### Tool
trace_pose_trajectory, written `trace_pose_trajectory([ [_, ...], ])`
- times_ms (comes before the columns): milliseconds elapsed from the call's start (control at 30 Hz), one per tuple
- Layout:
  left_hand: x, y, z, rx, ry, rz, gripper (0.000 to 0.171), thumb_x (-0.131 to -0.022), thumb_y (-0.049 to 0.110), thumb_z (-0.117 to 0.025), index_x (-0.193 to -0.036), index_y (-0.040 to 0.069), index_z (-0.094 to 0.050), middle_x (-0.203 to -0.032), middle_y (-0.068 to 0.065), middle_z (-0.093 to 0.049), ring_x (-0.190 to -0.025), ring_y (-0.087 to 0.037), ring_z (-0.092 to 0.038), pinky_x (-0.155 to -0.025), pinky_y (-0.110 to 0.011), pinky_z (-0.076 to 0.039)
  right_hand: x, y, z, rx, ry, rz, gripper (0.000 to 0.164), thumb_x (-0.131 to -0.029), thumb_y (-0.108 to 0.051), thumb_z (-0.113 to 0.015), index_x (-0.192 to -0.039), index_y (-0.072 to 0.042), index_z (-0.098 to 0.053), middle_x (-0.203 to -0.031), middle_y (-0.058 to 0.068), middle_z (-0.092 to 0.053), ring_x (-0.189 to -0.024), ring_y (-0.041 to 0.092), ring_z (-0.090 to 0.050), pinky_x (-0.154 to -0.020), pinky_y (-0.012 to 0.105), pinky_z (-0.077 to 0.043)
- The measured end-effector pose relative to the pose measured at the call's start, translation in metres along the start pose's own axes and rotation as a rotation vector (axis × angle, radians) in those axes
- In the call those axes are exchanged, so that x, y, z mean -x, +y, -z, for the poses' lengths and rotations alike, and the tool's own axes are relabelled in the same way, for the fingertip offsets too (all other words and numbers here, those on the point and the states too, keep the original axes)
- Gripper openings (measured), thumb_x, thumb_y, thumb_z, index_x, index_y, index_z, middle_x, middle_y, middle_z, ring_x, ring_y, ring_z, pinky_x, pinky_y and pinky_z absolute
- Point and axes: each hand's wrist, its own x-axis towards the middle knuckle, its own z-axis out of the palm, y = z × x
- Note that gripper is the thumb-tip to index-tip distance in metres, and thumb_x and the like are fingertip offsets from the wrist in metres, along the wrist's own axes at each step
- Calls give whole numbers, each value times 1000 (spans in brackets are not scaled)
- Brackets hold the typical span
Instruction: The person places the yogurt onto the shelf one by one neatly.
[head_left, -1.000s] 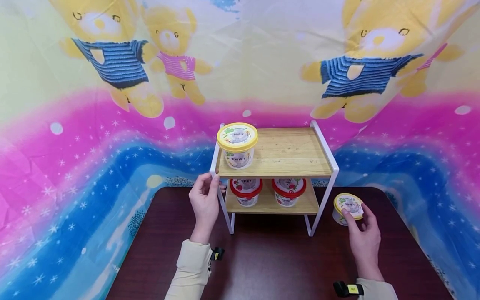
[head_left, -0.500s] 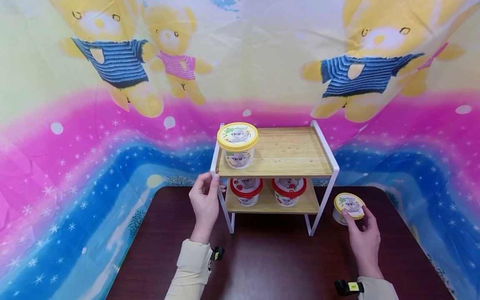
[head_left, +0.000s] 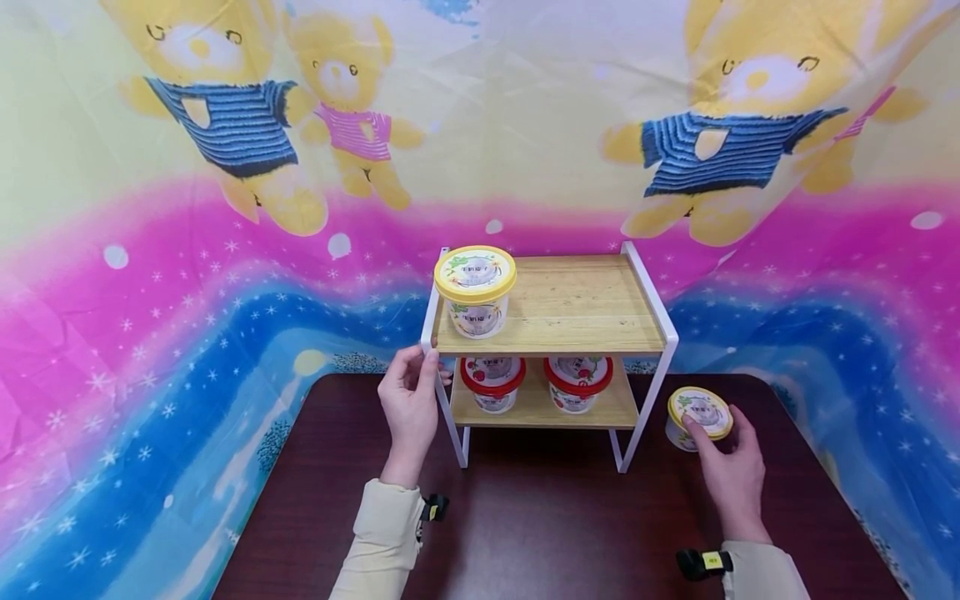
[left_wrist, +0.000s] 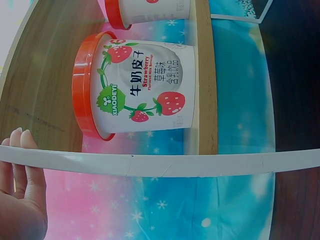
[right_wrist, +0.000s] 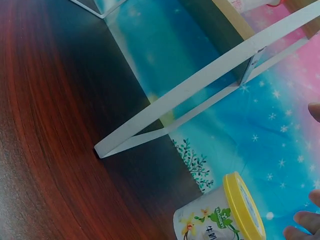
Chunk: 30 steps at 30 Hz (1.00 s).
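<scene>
My left hand (head_left: 408, 404) holds the upper left corner of a two-tier shelf rack (head_left: 555, 346), and in the left wrist view its fingers (left_wrist: 27, 140) pass behind the white post. Beside the rack's right leg, a yellow-lidded tub (head_left: 699, 417) stands upright on the table. Around that tub my right hand (head_left: 735, 479) is spread, thumb over the lid's near left edge and fingers at its right. The right wrist view shows a gap between the fingers (right_wrist: 305, 222) and the tub's yellow lid (right_wrist: 242, 207).
Another yellow-lidded tub (head_left: 476, 292) sits at the left of the top shelf. Two red-lidded strawberry milk tubs (head_left: 492, 385) stand on the lower shelf. A dark wood table (head_left: 547, 525) bears the rack, with a bear-printed cloth (head_left: 510, 125) hanging behind.
My right hand has shifted slightly right and its fingers have spread wider from the yellow lid. The tub has barely moved. The left hand is still on the rack.
</scene>
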Motion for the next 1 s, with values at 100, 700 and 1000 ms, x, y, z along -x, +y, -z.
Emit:
trace_pose_trajectory([
  [100, 0, 2, 0, -3, 3, 16, 11, -98, -4, -64, -107, -7, -68, -89, -22, -68, -65, -20, -67, -63, -28, -60, -2, 0, 0, 4, -8, -4, 91, -94, -51, -69, -163, -14, -23, -159, 21, -35, -141, 41, -35, -112, 62, -31],
  [700, 0, 30, -5, 4, -8, -2, 10, -98, -5, -64, -105, -12, -65, -81, -11, -68, -65, -23, -68, -63, -31, -60, -22, 8, -6, 45, -22, -5, 101, -90, -49, -75, -163, -9, -17, -160, 24, -29, -144, 43, -29, -115, 61, -26],
  [1000, 0, 29, -5, 2, -5, 3, 12, -97, -5, -65, -106, -12, -66, -82, -10, -69, -65, -31, -67, -64, -34, -61, -37, 10, -8, 102, -53, 17, 103, -91, -43, -76, -163, -7, -11, -161, 26, -24, -144, 47, -27, -115, 64, -23],
])
